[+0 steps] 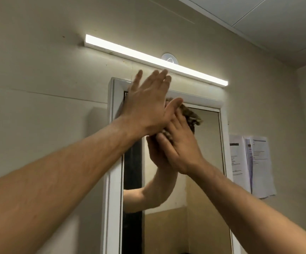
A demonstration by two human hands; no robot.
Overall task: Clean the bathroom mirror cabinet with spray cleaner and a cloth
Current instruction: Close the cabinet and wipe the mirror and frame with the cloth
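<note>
Cloth (192,117) mostly hidden under the flat grip of the right hand (181,145), left hand (146,105) spread and blurred.

Glossy mirror (203,162), smooth white frame (111,180), nubbly cloth (192,116)

Upper part of the mirror cabinet, seen from below. The light bar (155,59) runs just above the cabinet frame (111,162), leaving only a narrow strip of wall between them; the left hand (148,105), flat with fingers straight, blocks the frame's top left corner, fingertips just under the bar; the right hand (181,149) presses the cloth (192,116) against the mirror glass (203,180) near its top; glass below both hands lies open; papers (249,165) hang just right of the frame; bare wall lies left.
</note>
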